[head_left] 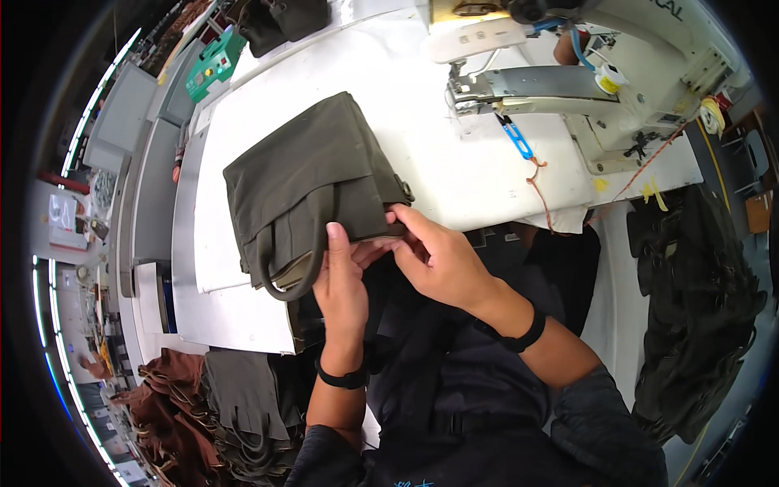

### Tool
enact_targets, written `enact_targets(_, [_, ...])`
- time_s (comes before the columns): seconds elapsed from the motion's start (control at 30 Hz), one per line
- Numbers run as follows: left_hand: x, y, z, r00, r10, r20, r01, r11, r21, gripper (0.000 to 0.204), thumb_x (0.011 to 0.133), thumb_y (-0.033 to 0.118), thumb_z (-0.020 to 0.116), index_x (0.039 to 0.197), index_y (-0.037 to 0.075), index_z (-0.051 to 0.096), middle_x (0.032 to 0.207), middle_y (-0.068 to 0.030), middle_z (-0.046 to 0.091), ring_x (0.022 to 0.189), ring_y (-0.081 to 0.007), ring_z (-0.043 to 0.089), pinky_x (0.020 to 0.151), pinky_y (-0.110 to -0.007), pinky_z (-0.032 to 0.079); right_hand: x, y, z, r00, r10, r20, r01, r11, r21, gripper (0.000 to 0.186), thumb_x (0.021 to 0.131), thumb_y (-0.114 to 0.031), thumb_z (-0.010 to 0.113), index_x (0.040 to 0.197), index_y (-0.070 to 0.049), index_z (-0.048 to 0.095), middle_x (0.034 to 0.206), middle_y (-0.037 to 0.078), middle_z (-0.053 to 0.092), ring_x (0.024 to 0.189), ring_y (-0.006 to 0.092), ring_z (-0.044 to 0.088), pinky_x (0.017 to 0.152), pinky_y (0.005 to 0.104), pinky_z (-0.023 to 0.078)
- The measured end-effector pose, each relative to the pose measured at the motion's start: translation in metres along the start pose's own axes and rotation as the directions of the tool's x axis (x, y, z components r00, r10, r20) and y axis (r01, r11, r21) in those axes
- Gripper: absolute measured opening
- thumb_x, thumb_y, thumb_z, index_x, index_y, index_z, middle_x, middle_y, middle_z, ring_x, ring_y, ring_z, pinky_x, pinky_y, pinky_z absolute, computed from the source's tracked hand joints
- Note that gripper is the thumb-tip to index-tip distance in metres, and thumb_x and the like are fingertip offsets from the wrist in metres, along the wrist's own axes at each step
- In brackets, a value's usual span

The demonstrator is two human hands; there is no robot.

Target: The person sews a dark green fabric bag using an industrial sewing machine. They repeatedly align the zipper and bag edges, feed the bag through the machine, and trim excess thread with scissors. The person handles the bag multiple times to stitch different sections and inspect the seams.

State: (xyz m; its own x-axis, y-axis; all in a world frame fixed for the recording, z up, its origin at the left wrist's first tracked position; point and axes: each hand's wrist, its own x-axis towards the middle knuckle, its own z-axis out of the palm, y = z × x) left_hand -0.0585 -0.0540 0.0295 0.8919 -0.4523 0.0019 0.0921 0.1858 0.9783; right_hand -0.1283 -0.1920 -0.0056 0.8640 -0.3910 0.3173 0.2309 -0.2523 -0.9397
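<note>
A dark olive handbag [300, 162] lies on the white worktable with its open top edge toward me. Its curved handle [313, 272] hangs over the near side. My left hand [345, 284] is closed on the bag's rim, thumb on the outside and the fingers tucked underneath, mostly hidden. My right hand [438, 256] pinches the same rim near the corner, beside a small metal ring on the bag's side. Blue thread snips [516, 138] on an orange cord rest on the table to the right, below the sewing machine arm.
An industrial sewing machine [600, 89] stands at the back right of the white table [398, 81]. A green box with knobs [216, 66] sits far left. Brown and dark bags [243, 390] are piled at lower left, and more dark bags [690, 308] hang on the right.
</note>
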Motion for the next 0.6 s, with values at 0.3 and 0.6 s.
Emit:
enact_targets(0.3, [0.003,0.008,-0.006,0.997,-0.075,-0.034,0.071,0.992,-0.103,0.046,0.115,0.032,0.045,0.121,-0.007,0.069,0.106,-0.0196,0.077,0.087,-0.0257,0.074,0.082,-0.037,0.059,0.017,-0.007,-0.046,0.981,-0.064,0.185,0.06,0.998,0.027,0.025,0.087,-0.013,0.087,0.109,-0.004,0.078,0.116,0.007,0.069,0.107,0.0189,0.063,0.092,0.0343,0.05])
enact_targets(0.6, [-0.014,0.0,-0.004,0.979,0.03,-0.201,-0.055,0.991,-0.12,0.043,0.113,0.03,0.053,0.098,-0.005,0.073,0.091,-0.0144,0.075,0.075,-0.0184,0.065,0.069,-0.032,0.049,0.005,0.011,-0.023,0.95,-0.287,0.126,0.238,0.921,0.308,0.021,0.086,-0.002,0.086,0.104,-0.001,0.074,0.118,0.011,0.074,0.105,0.0253,0.068,0.095,0.0363,0.053])
